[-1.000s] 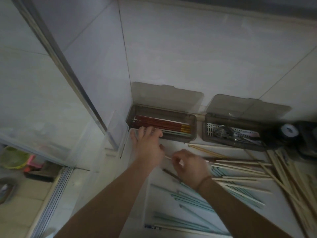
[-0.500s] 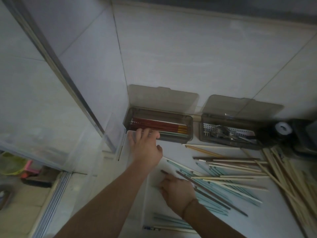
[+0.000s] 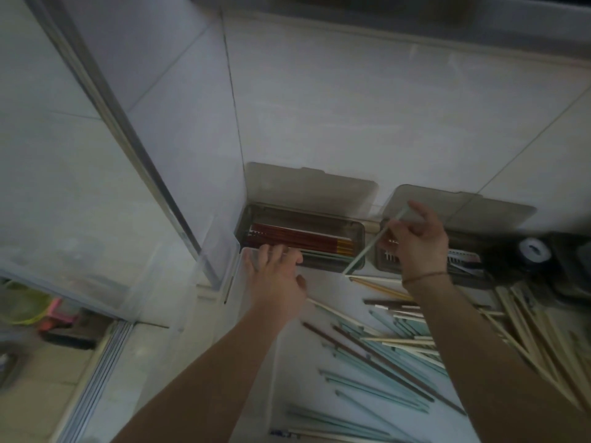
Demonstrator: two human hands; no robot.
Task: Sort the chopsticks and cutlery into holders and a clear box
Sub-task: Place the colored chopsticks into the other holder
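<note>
Right hand [image 3: 419,241] pinches a light, stiff, probably slick pale-green chopstick [image 3: 371,244] near its top, centre-right; left hand [image 3: 275,276] rests open-fingered against the chopstick holder [image 3: 358,231].

Right hand [image 3: 419,241] pinches a pale green chopstick [image 3: 367,247] above the holders; left hand [image 3: 275,276] rests against the left holder [image 3: 358,231] of red chopsticks [image 3: 294,239].
</note>
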